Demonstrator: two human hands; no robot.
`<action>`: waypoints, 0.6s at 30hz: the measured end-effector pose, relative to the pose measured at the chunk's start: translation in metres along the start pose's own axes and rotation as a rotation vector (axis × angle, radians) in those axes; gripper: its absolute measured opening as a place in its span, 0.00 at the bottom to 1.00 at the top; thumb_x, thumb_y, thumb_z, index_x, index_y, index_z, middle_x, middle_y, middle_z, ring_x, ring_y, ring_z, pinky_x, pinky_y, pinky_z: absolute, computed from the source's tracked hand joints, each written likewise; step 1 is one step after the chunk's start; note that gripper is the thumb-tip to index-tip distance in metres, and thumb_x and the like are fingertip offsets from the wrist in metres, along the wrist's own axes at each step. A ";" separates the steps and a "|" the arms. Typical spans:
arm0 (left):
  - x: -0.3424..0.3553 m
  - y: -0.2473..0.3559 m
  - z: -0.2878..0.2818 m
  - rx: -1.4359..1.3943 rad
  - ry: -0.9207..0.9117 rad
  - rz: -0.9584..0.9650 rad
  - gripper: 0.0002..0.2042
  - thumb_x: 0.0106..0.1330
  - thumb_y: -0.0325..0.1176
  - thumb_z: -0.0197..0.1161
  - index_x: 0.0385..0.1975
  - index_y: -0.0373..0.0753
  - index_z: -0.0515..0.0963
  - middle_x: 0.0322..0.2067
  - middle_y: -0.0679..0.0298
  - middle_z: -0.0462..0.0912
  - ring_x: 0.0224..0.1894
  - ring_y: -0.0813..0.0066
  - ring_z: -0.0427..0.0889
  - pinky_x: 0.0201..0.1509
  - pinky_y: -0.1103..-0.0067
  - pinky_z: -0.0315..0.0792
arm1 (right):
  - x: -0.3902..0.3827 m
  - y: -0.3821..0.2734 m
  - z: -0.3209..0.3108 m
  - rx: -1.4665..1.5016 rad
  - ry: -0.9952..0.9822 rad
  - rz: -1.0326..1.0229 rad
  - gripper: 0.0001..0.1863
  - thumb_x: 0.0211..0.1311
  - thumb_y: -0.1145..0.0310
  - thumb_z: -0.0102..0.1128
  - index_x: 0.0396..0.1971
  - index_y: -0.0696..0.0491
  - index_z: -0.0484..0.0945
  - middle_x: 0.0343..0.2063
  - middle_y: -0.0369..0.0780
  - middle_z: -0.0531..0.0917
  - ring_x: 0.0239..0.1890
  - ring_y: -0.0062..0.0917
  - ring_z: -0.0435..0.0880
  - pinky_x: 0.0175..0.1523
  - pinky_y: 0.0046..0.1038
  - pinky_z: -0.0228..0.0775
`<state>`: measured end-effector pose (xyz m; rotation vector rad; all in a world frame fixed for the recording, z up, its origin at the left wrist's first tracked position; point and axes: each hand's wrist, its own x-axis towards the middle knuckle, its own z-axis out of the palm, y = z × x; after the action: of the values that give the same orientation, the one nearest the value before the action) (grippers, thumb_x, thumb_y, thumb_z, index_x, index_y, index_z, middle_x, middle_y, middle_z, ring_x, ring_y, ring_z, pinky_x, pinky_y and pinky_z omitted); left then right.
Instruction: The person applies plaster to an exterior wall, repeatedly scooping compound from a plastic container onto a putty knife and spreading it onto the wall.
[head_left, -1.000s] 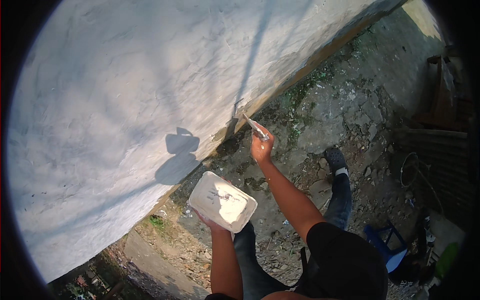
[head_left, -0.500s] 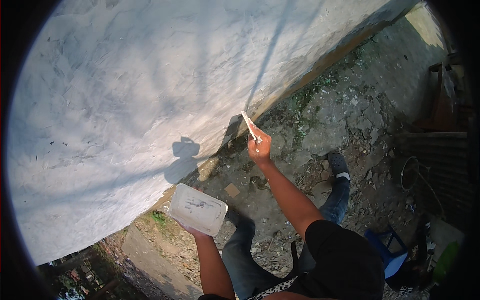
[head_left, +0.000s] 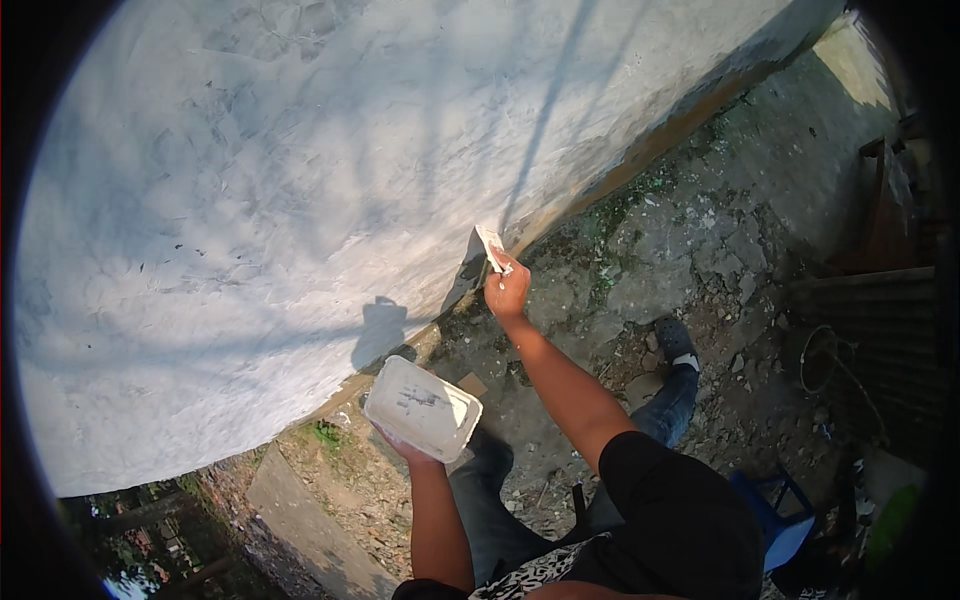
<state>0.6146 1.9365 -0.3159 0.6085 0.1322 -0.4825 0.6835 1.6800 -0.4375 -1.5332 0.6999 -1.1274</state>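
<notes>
My right hand is closed around a putty knife smeared with white paste. Its blade is close to the lower part of the pale plastered wall; whether it touches, I cannot tell. White flecks of paste stick to the fingers. Lower and to the left, my left hand grips a shallow rectangular white plastic tub from beneath, most of its fingers hidden. Greyish marks show in the tub's middle, and sunlight falls on its right end.
Rough ground with rubble runs along the wall's foot. A blue plastic chair stands at the lower right, below dark corrugated sheeting. A concrete slab lies at lower left. My shoe is planted on the right.
The tub in my left hand has shifted right and slightly up. My right hand has come slightly left and down, and the putty knife now shows more of its flat face.
</notes>
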 end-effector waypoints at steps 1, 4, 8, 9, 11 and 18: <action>0.000 0.005 0.008 0.033 0.054 0.025 0.38 0.64 0.66 0.51 0.66 0.42 0.64 0.64 0.53 0.66 0.65 0.50 0.66 0.68 0.54 0.61 | -0.004 -0.011 -0.007 0.026 -0.116 -0.023 0.23 0.43 0.79 0.47 0.42 0.63 0.81 0.39 0.57 0.83 0.45 0.50 0.83 0.55 0.39 0.73; -0.005 0.022 0.023 0.165 0.169 0.174 0.37 0.65 0.66 0.48 0.65 0.44 0.65 0.64 0.58 0.67 0.64 0.53 0.67 0.66 0.54 0.64 | -0.007 -0.063 -0.019 0.153 -0.358 0.091 0.21 0.48 0.79 0.47 0.43 0.62 0.81 0.36 0.53 0.85 0.41 0.39 0.86 0.50 0.31 0.74; -0.014 0.037 0.094 0.099 0.206 0.243 0.35 0.65 0.66 0.48 0.64 0.45 0.66 0.63 0.61 0.69 0.62 0.54 0.69 0.64 0.54 0.66 | 0.030 -0.150 -0.062 0.033 -0.499 0.424 0.15 0.54 0.74 0.60 0.43 0.61 0.81 0.35 0.43 0.86 0.39 0.25 0.84 0.47 0.28 0.74; -0.012 0.037 0.123 0.013 0.216 0.174 0.34 0.66 0.64 0.47 0.64 0.45 0.66 0.63 0.59 0.69 0.62 0.54 0.69 0.64 0.55 0.67 | 0.044 -0.154 -0.080 0.054 -0.422 0.394 0.16 0.54 0.75 0.63 0.44 0.60 0.80 0.36 0.41 0.86 0.39 0.24 0.83 0.47 0.27 0.74; -0.015 0.051 0.145 -0.127 0.064 0.061 0.34 0.66 0.63 0.47 0.64 0.45 0.66 0.63 0.58 0.69 0.61 0.53 0.71 0.63 0.55 0.68 | 0.066 -0.200 -0.104 0.214 -0.386 0.380 0.18 0.54 0.78 0.65 0.47 0.60 0.78 0.40 0.39 0.85 0.41 0.23 0.83 0.49 0.26 0.74; -0.020 0.080 0.279 -0.303 -0.088 0.142 0.33 0.67 0.64 0.45 0.62 0.45 0.69 0.60 0.59 0.72 0.59 0.54 0.73 0.62 0.56 0.69 | 0.108 -0.421 -0.158 0.635 -0.412 0.362 0.22 0.54 0.83 0.64 0.50 0.61 0.73 0.44 0.40 0.81 0.46 0.25 0.80 0.55 0.26 0.71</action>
<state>0.6292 1.8402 -0.0414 0.2967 0.0760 -0.3422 0.5287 1.6354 -0.0045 -0.9916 0.2748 -0.6385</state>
